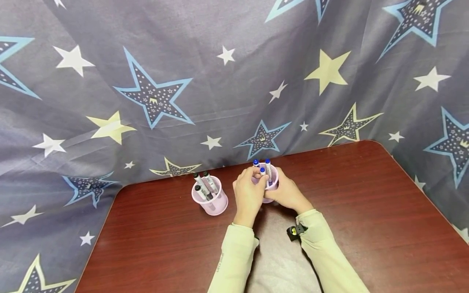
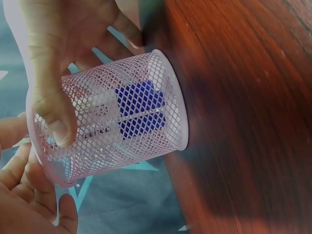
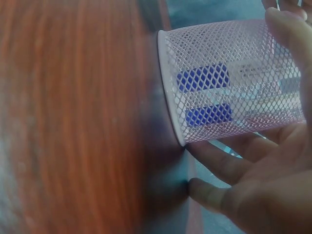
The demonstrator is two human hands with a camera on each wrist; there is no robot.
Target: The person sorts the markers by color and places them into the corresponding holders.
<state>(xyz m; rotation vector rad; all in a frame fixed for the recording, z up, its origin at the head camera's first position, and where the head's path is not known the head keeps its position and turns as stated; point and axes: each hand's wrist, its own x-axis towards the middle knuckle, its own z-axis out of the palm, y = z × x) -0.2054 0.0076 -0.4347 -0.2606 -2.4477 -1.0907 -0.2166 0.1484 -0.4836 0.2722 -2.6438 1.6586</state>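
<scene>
A pink mesh pen cup (image 2: 97,161) stands on the table, with blue-ended whiteboard markers (image 1: 268,167) upright in it. Curled round its right side is my right hand (image 1: 287,192), the thumb lying across the near wall and the fingers behind (image 3: 263,195). My left hand (image 1: 249,193) is at the cup's rim, its thumb and fingertips pinching a blue-ended marker (image 1: 262,170). How deep that marker sits is hidden by the fingers. Through the mesh, the blue caps (image 3: 202,78) of two markers show near the cup's bottom.
Left of my hands, a second pink mesh cup (image 1: 216,206) holds several black-ended markers (image 1: 206,184). The reddish-brown wooden table (image 1: 157,244) runs back to a grey curtain with stars (image 1: 205,101). A black strap device (image 1: 294,232) sits at my right cuff.
</scene>
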